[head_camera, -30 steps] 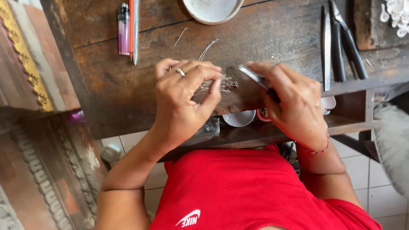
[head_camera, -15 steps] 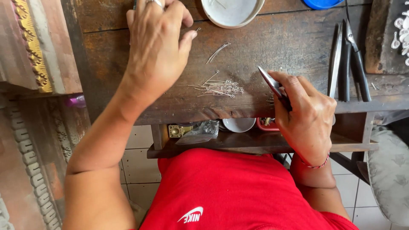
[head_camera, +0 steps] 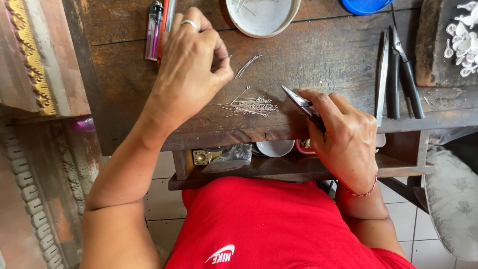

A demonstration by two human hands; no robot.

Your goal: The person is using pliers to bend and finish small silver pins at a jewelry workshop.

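a shallow white bowl [head_camera: 263, 17] sits just beyond the left hand [head_camera: 191, 65], a lighter [head_camera: 153, 31] to its left; spare pliers [head_camera: 398, 69] lie beyond the right hand [head_camera: 343, 137]. between the hands lies a pile of silver pins [head_camera: 251, 106]. the left hand pinches one thin pin [head_camera: 222, 59]; the right is closed around small pliers [head_camera: 301, 104].

— Workbench [head_camera: 323, 55]: dark wood, worn, matt, scratched. Eye pins [head_camera: 251, 105]: thin bright metal wire.

— Pliers [head_camera: 302, 104]: polished steel tips (handles hidden). Round dish [head_camera: 294, 12]: dull grey metal.
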